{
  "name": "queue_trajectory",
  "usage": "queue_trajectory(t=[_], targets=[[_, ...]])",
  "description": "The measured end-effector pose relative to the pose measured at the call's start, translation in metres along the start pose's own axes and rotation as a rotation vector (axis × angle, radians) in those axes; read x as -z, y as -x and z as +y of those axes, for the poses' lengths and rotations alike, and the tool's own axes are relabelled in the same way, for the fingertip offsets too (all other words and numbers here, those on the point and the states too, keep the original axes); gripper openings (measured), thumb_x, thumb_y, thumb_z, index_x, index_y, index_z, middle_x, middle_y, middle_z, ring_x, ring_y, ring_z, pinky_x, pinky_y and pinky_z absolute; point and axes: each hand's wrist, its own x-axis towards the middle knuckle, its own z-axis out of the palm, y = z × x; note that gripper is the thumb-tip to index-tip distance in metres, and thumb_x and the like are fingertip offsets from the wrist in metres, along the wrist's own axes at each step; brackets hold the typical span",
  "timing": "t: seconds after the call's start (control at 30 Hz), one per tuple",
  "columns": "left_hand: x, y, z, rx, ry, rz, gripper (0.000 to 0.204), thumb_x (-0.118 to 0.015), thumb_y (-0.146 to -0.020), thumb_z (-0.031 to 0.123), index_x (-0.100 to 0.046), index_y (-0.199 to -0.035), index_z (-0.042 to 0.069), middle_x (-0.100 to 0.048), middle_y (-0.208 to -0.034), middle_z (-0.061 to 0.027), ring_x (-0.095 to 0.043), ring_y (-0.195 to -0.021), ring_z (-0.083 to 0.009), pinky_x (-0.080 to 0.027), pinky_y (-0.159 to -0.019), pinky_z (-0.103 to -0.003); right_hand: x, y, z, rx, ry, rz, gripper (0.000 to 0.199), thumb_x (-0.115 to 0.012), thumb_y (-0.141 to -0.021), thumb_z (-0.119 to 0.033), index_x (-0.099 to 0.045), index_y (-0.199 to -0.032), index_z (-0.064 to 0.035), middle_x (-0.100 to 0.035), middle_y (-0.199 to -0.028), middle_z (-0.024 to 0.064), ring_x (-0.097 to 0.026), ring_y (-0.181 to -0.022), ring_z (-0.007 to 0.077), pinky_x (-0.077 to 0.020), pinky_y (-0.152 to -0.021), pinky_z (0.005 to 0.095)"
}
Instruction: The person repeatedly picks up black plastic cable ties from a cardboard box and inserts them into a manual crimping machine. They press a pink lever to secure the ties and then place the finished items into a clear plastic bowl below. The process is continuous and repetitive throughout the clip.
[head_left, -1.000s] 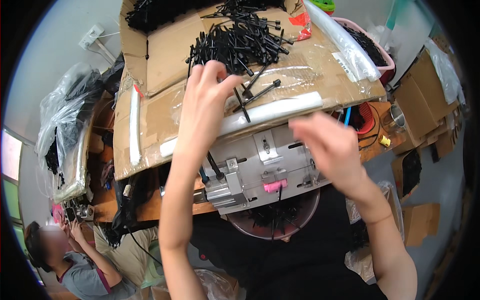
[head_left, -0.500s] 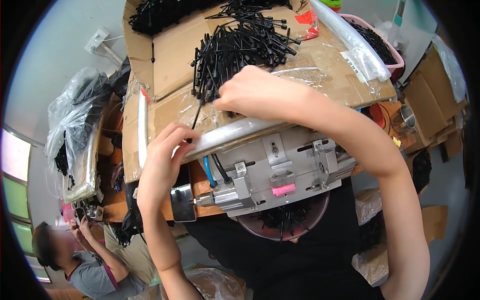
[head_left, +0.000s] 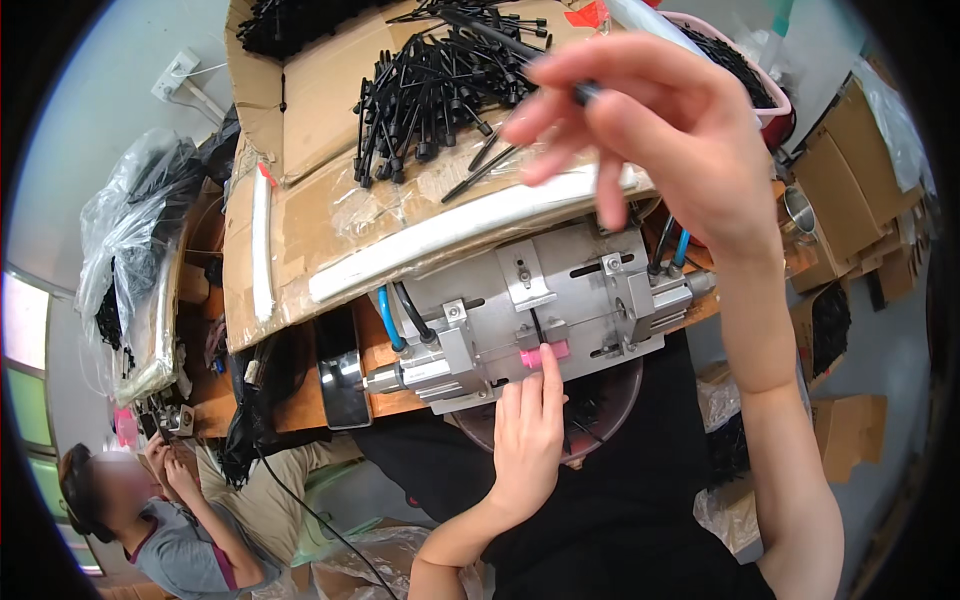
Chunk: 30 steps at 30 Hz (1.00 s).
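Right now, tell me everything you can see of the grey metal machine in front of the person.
The grey metal machine is a blocky, slotted unit with bolted brackets, sitting on a wooden bench under the edge of a cardboard tray. Blue and black hoses plug into its ends. A pink piece sits on its front, where the left hand's fingertips touch.

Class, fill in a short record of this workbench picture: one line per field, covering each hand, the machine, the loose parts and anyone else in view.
Left hand: fingertips on a pink piece at the front of the grey metal machine
Right hand: raised above the machine, pinching a thin black stick
Loose parts: pile of black sticks on a cardboard sheet
Hoses: blue and black, at the machine's left side
Other person: lower left, hands together
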Motion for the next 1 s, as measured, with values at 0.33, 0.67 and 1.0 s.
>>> queue_trajectory(t=[0.33, 0.67, 1.0], targets=[[0.004, -0.003, 0.0, 0.045, 0.07, -0.09, 0.07, -0.068, -0.08, -0.003, -0.038, -0.143, -0.008, -0.055, -0.104, -0.0152, -0.052, -0.094, -0.0306, -0.044, -0.084, -0.04, -0.039, 0.123, -0.013, -0.107, 0.619, 0.121, 0.045, -0.075, -0.076, 0.003, -0.064, -0.119, -0.0018, -0.067, -0.086, 0.0125, -0.062, -0.065, 0.0185, -0.0502, -0.056, 0.0288], [0.043, 0.011, -0.007, 0.209, 0.103, 0.029, 0.072, -0.07, -0.08, -0.004, -0.04, -0.145, -0.002, -0.054, -0.11, -0.0138, -0.049, -0.096, -0.0294, -0.043, -0.087, -0.039, -0.12, 0.194, 0.048, -0.22, 0.709, -0.017, 0.068, -0.079, -0.074, -0.003, -0.051, -0.135, 0.005, -0.058, -0.067, 0.0078, -0.06, -0.057, 0.0209, -0.0489, -0.054, 0.0333], [0.068, -0.07, -0.034, 0.034, 0.105, 0.122, 0.058, -0.065, -0.082, -0.006, -0.051, -0.138, 0.001, -0.055, -0.1, -0.0149, -0.051, -0.094, -0.0299, -0.042, -0.088, -0.039, -0.085, 0.155, 0.019, -0.211, 0.825, -0.151, 0.055, -0.075, -0.079, -0.015, -0.058, -0.13, -0.0022, -0.064, -0.084, 0.0064, -0.065, -0.063, 0.0199, -0.0512, -0.052, 0.0321]])
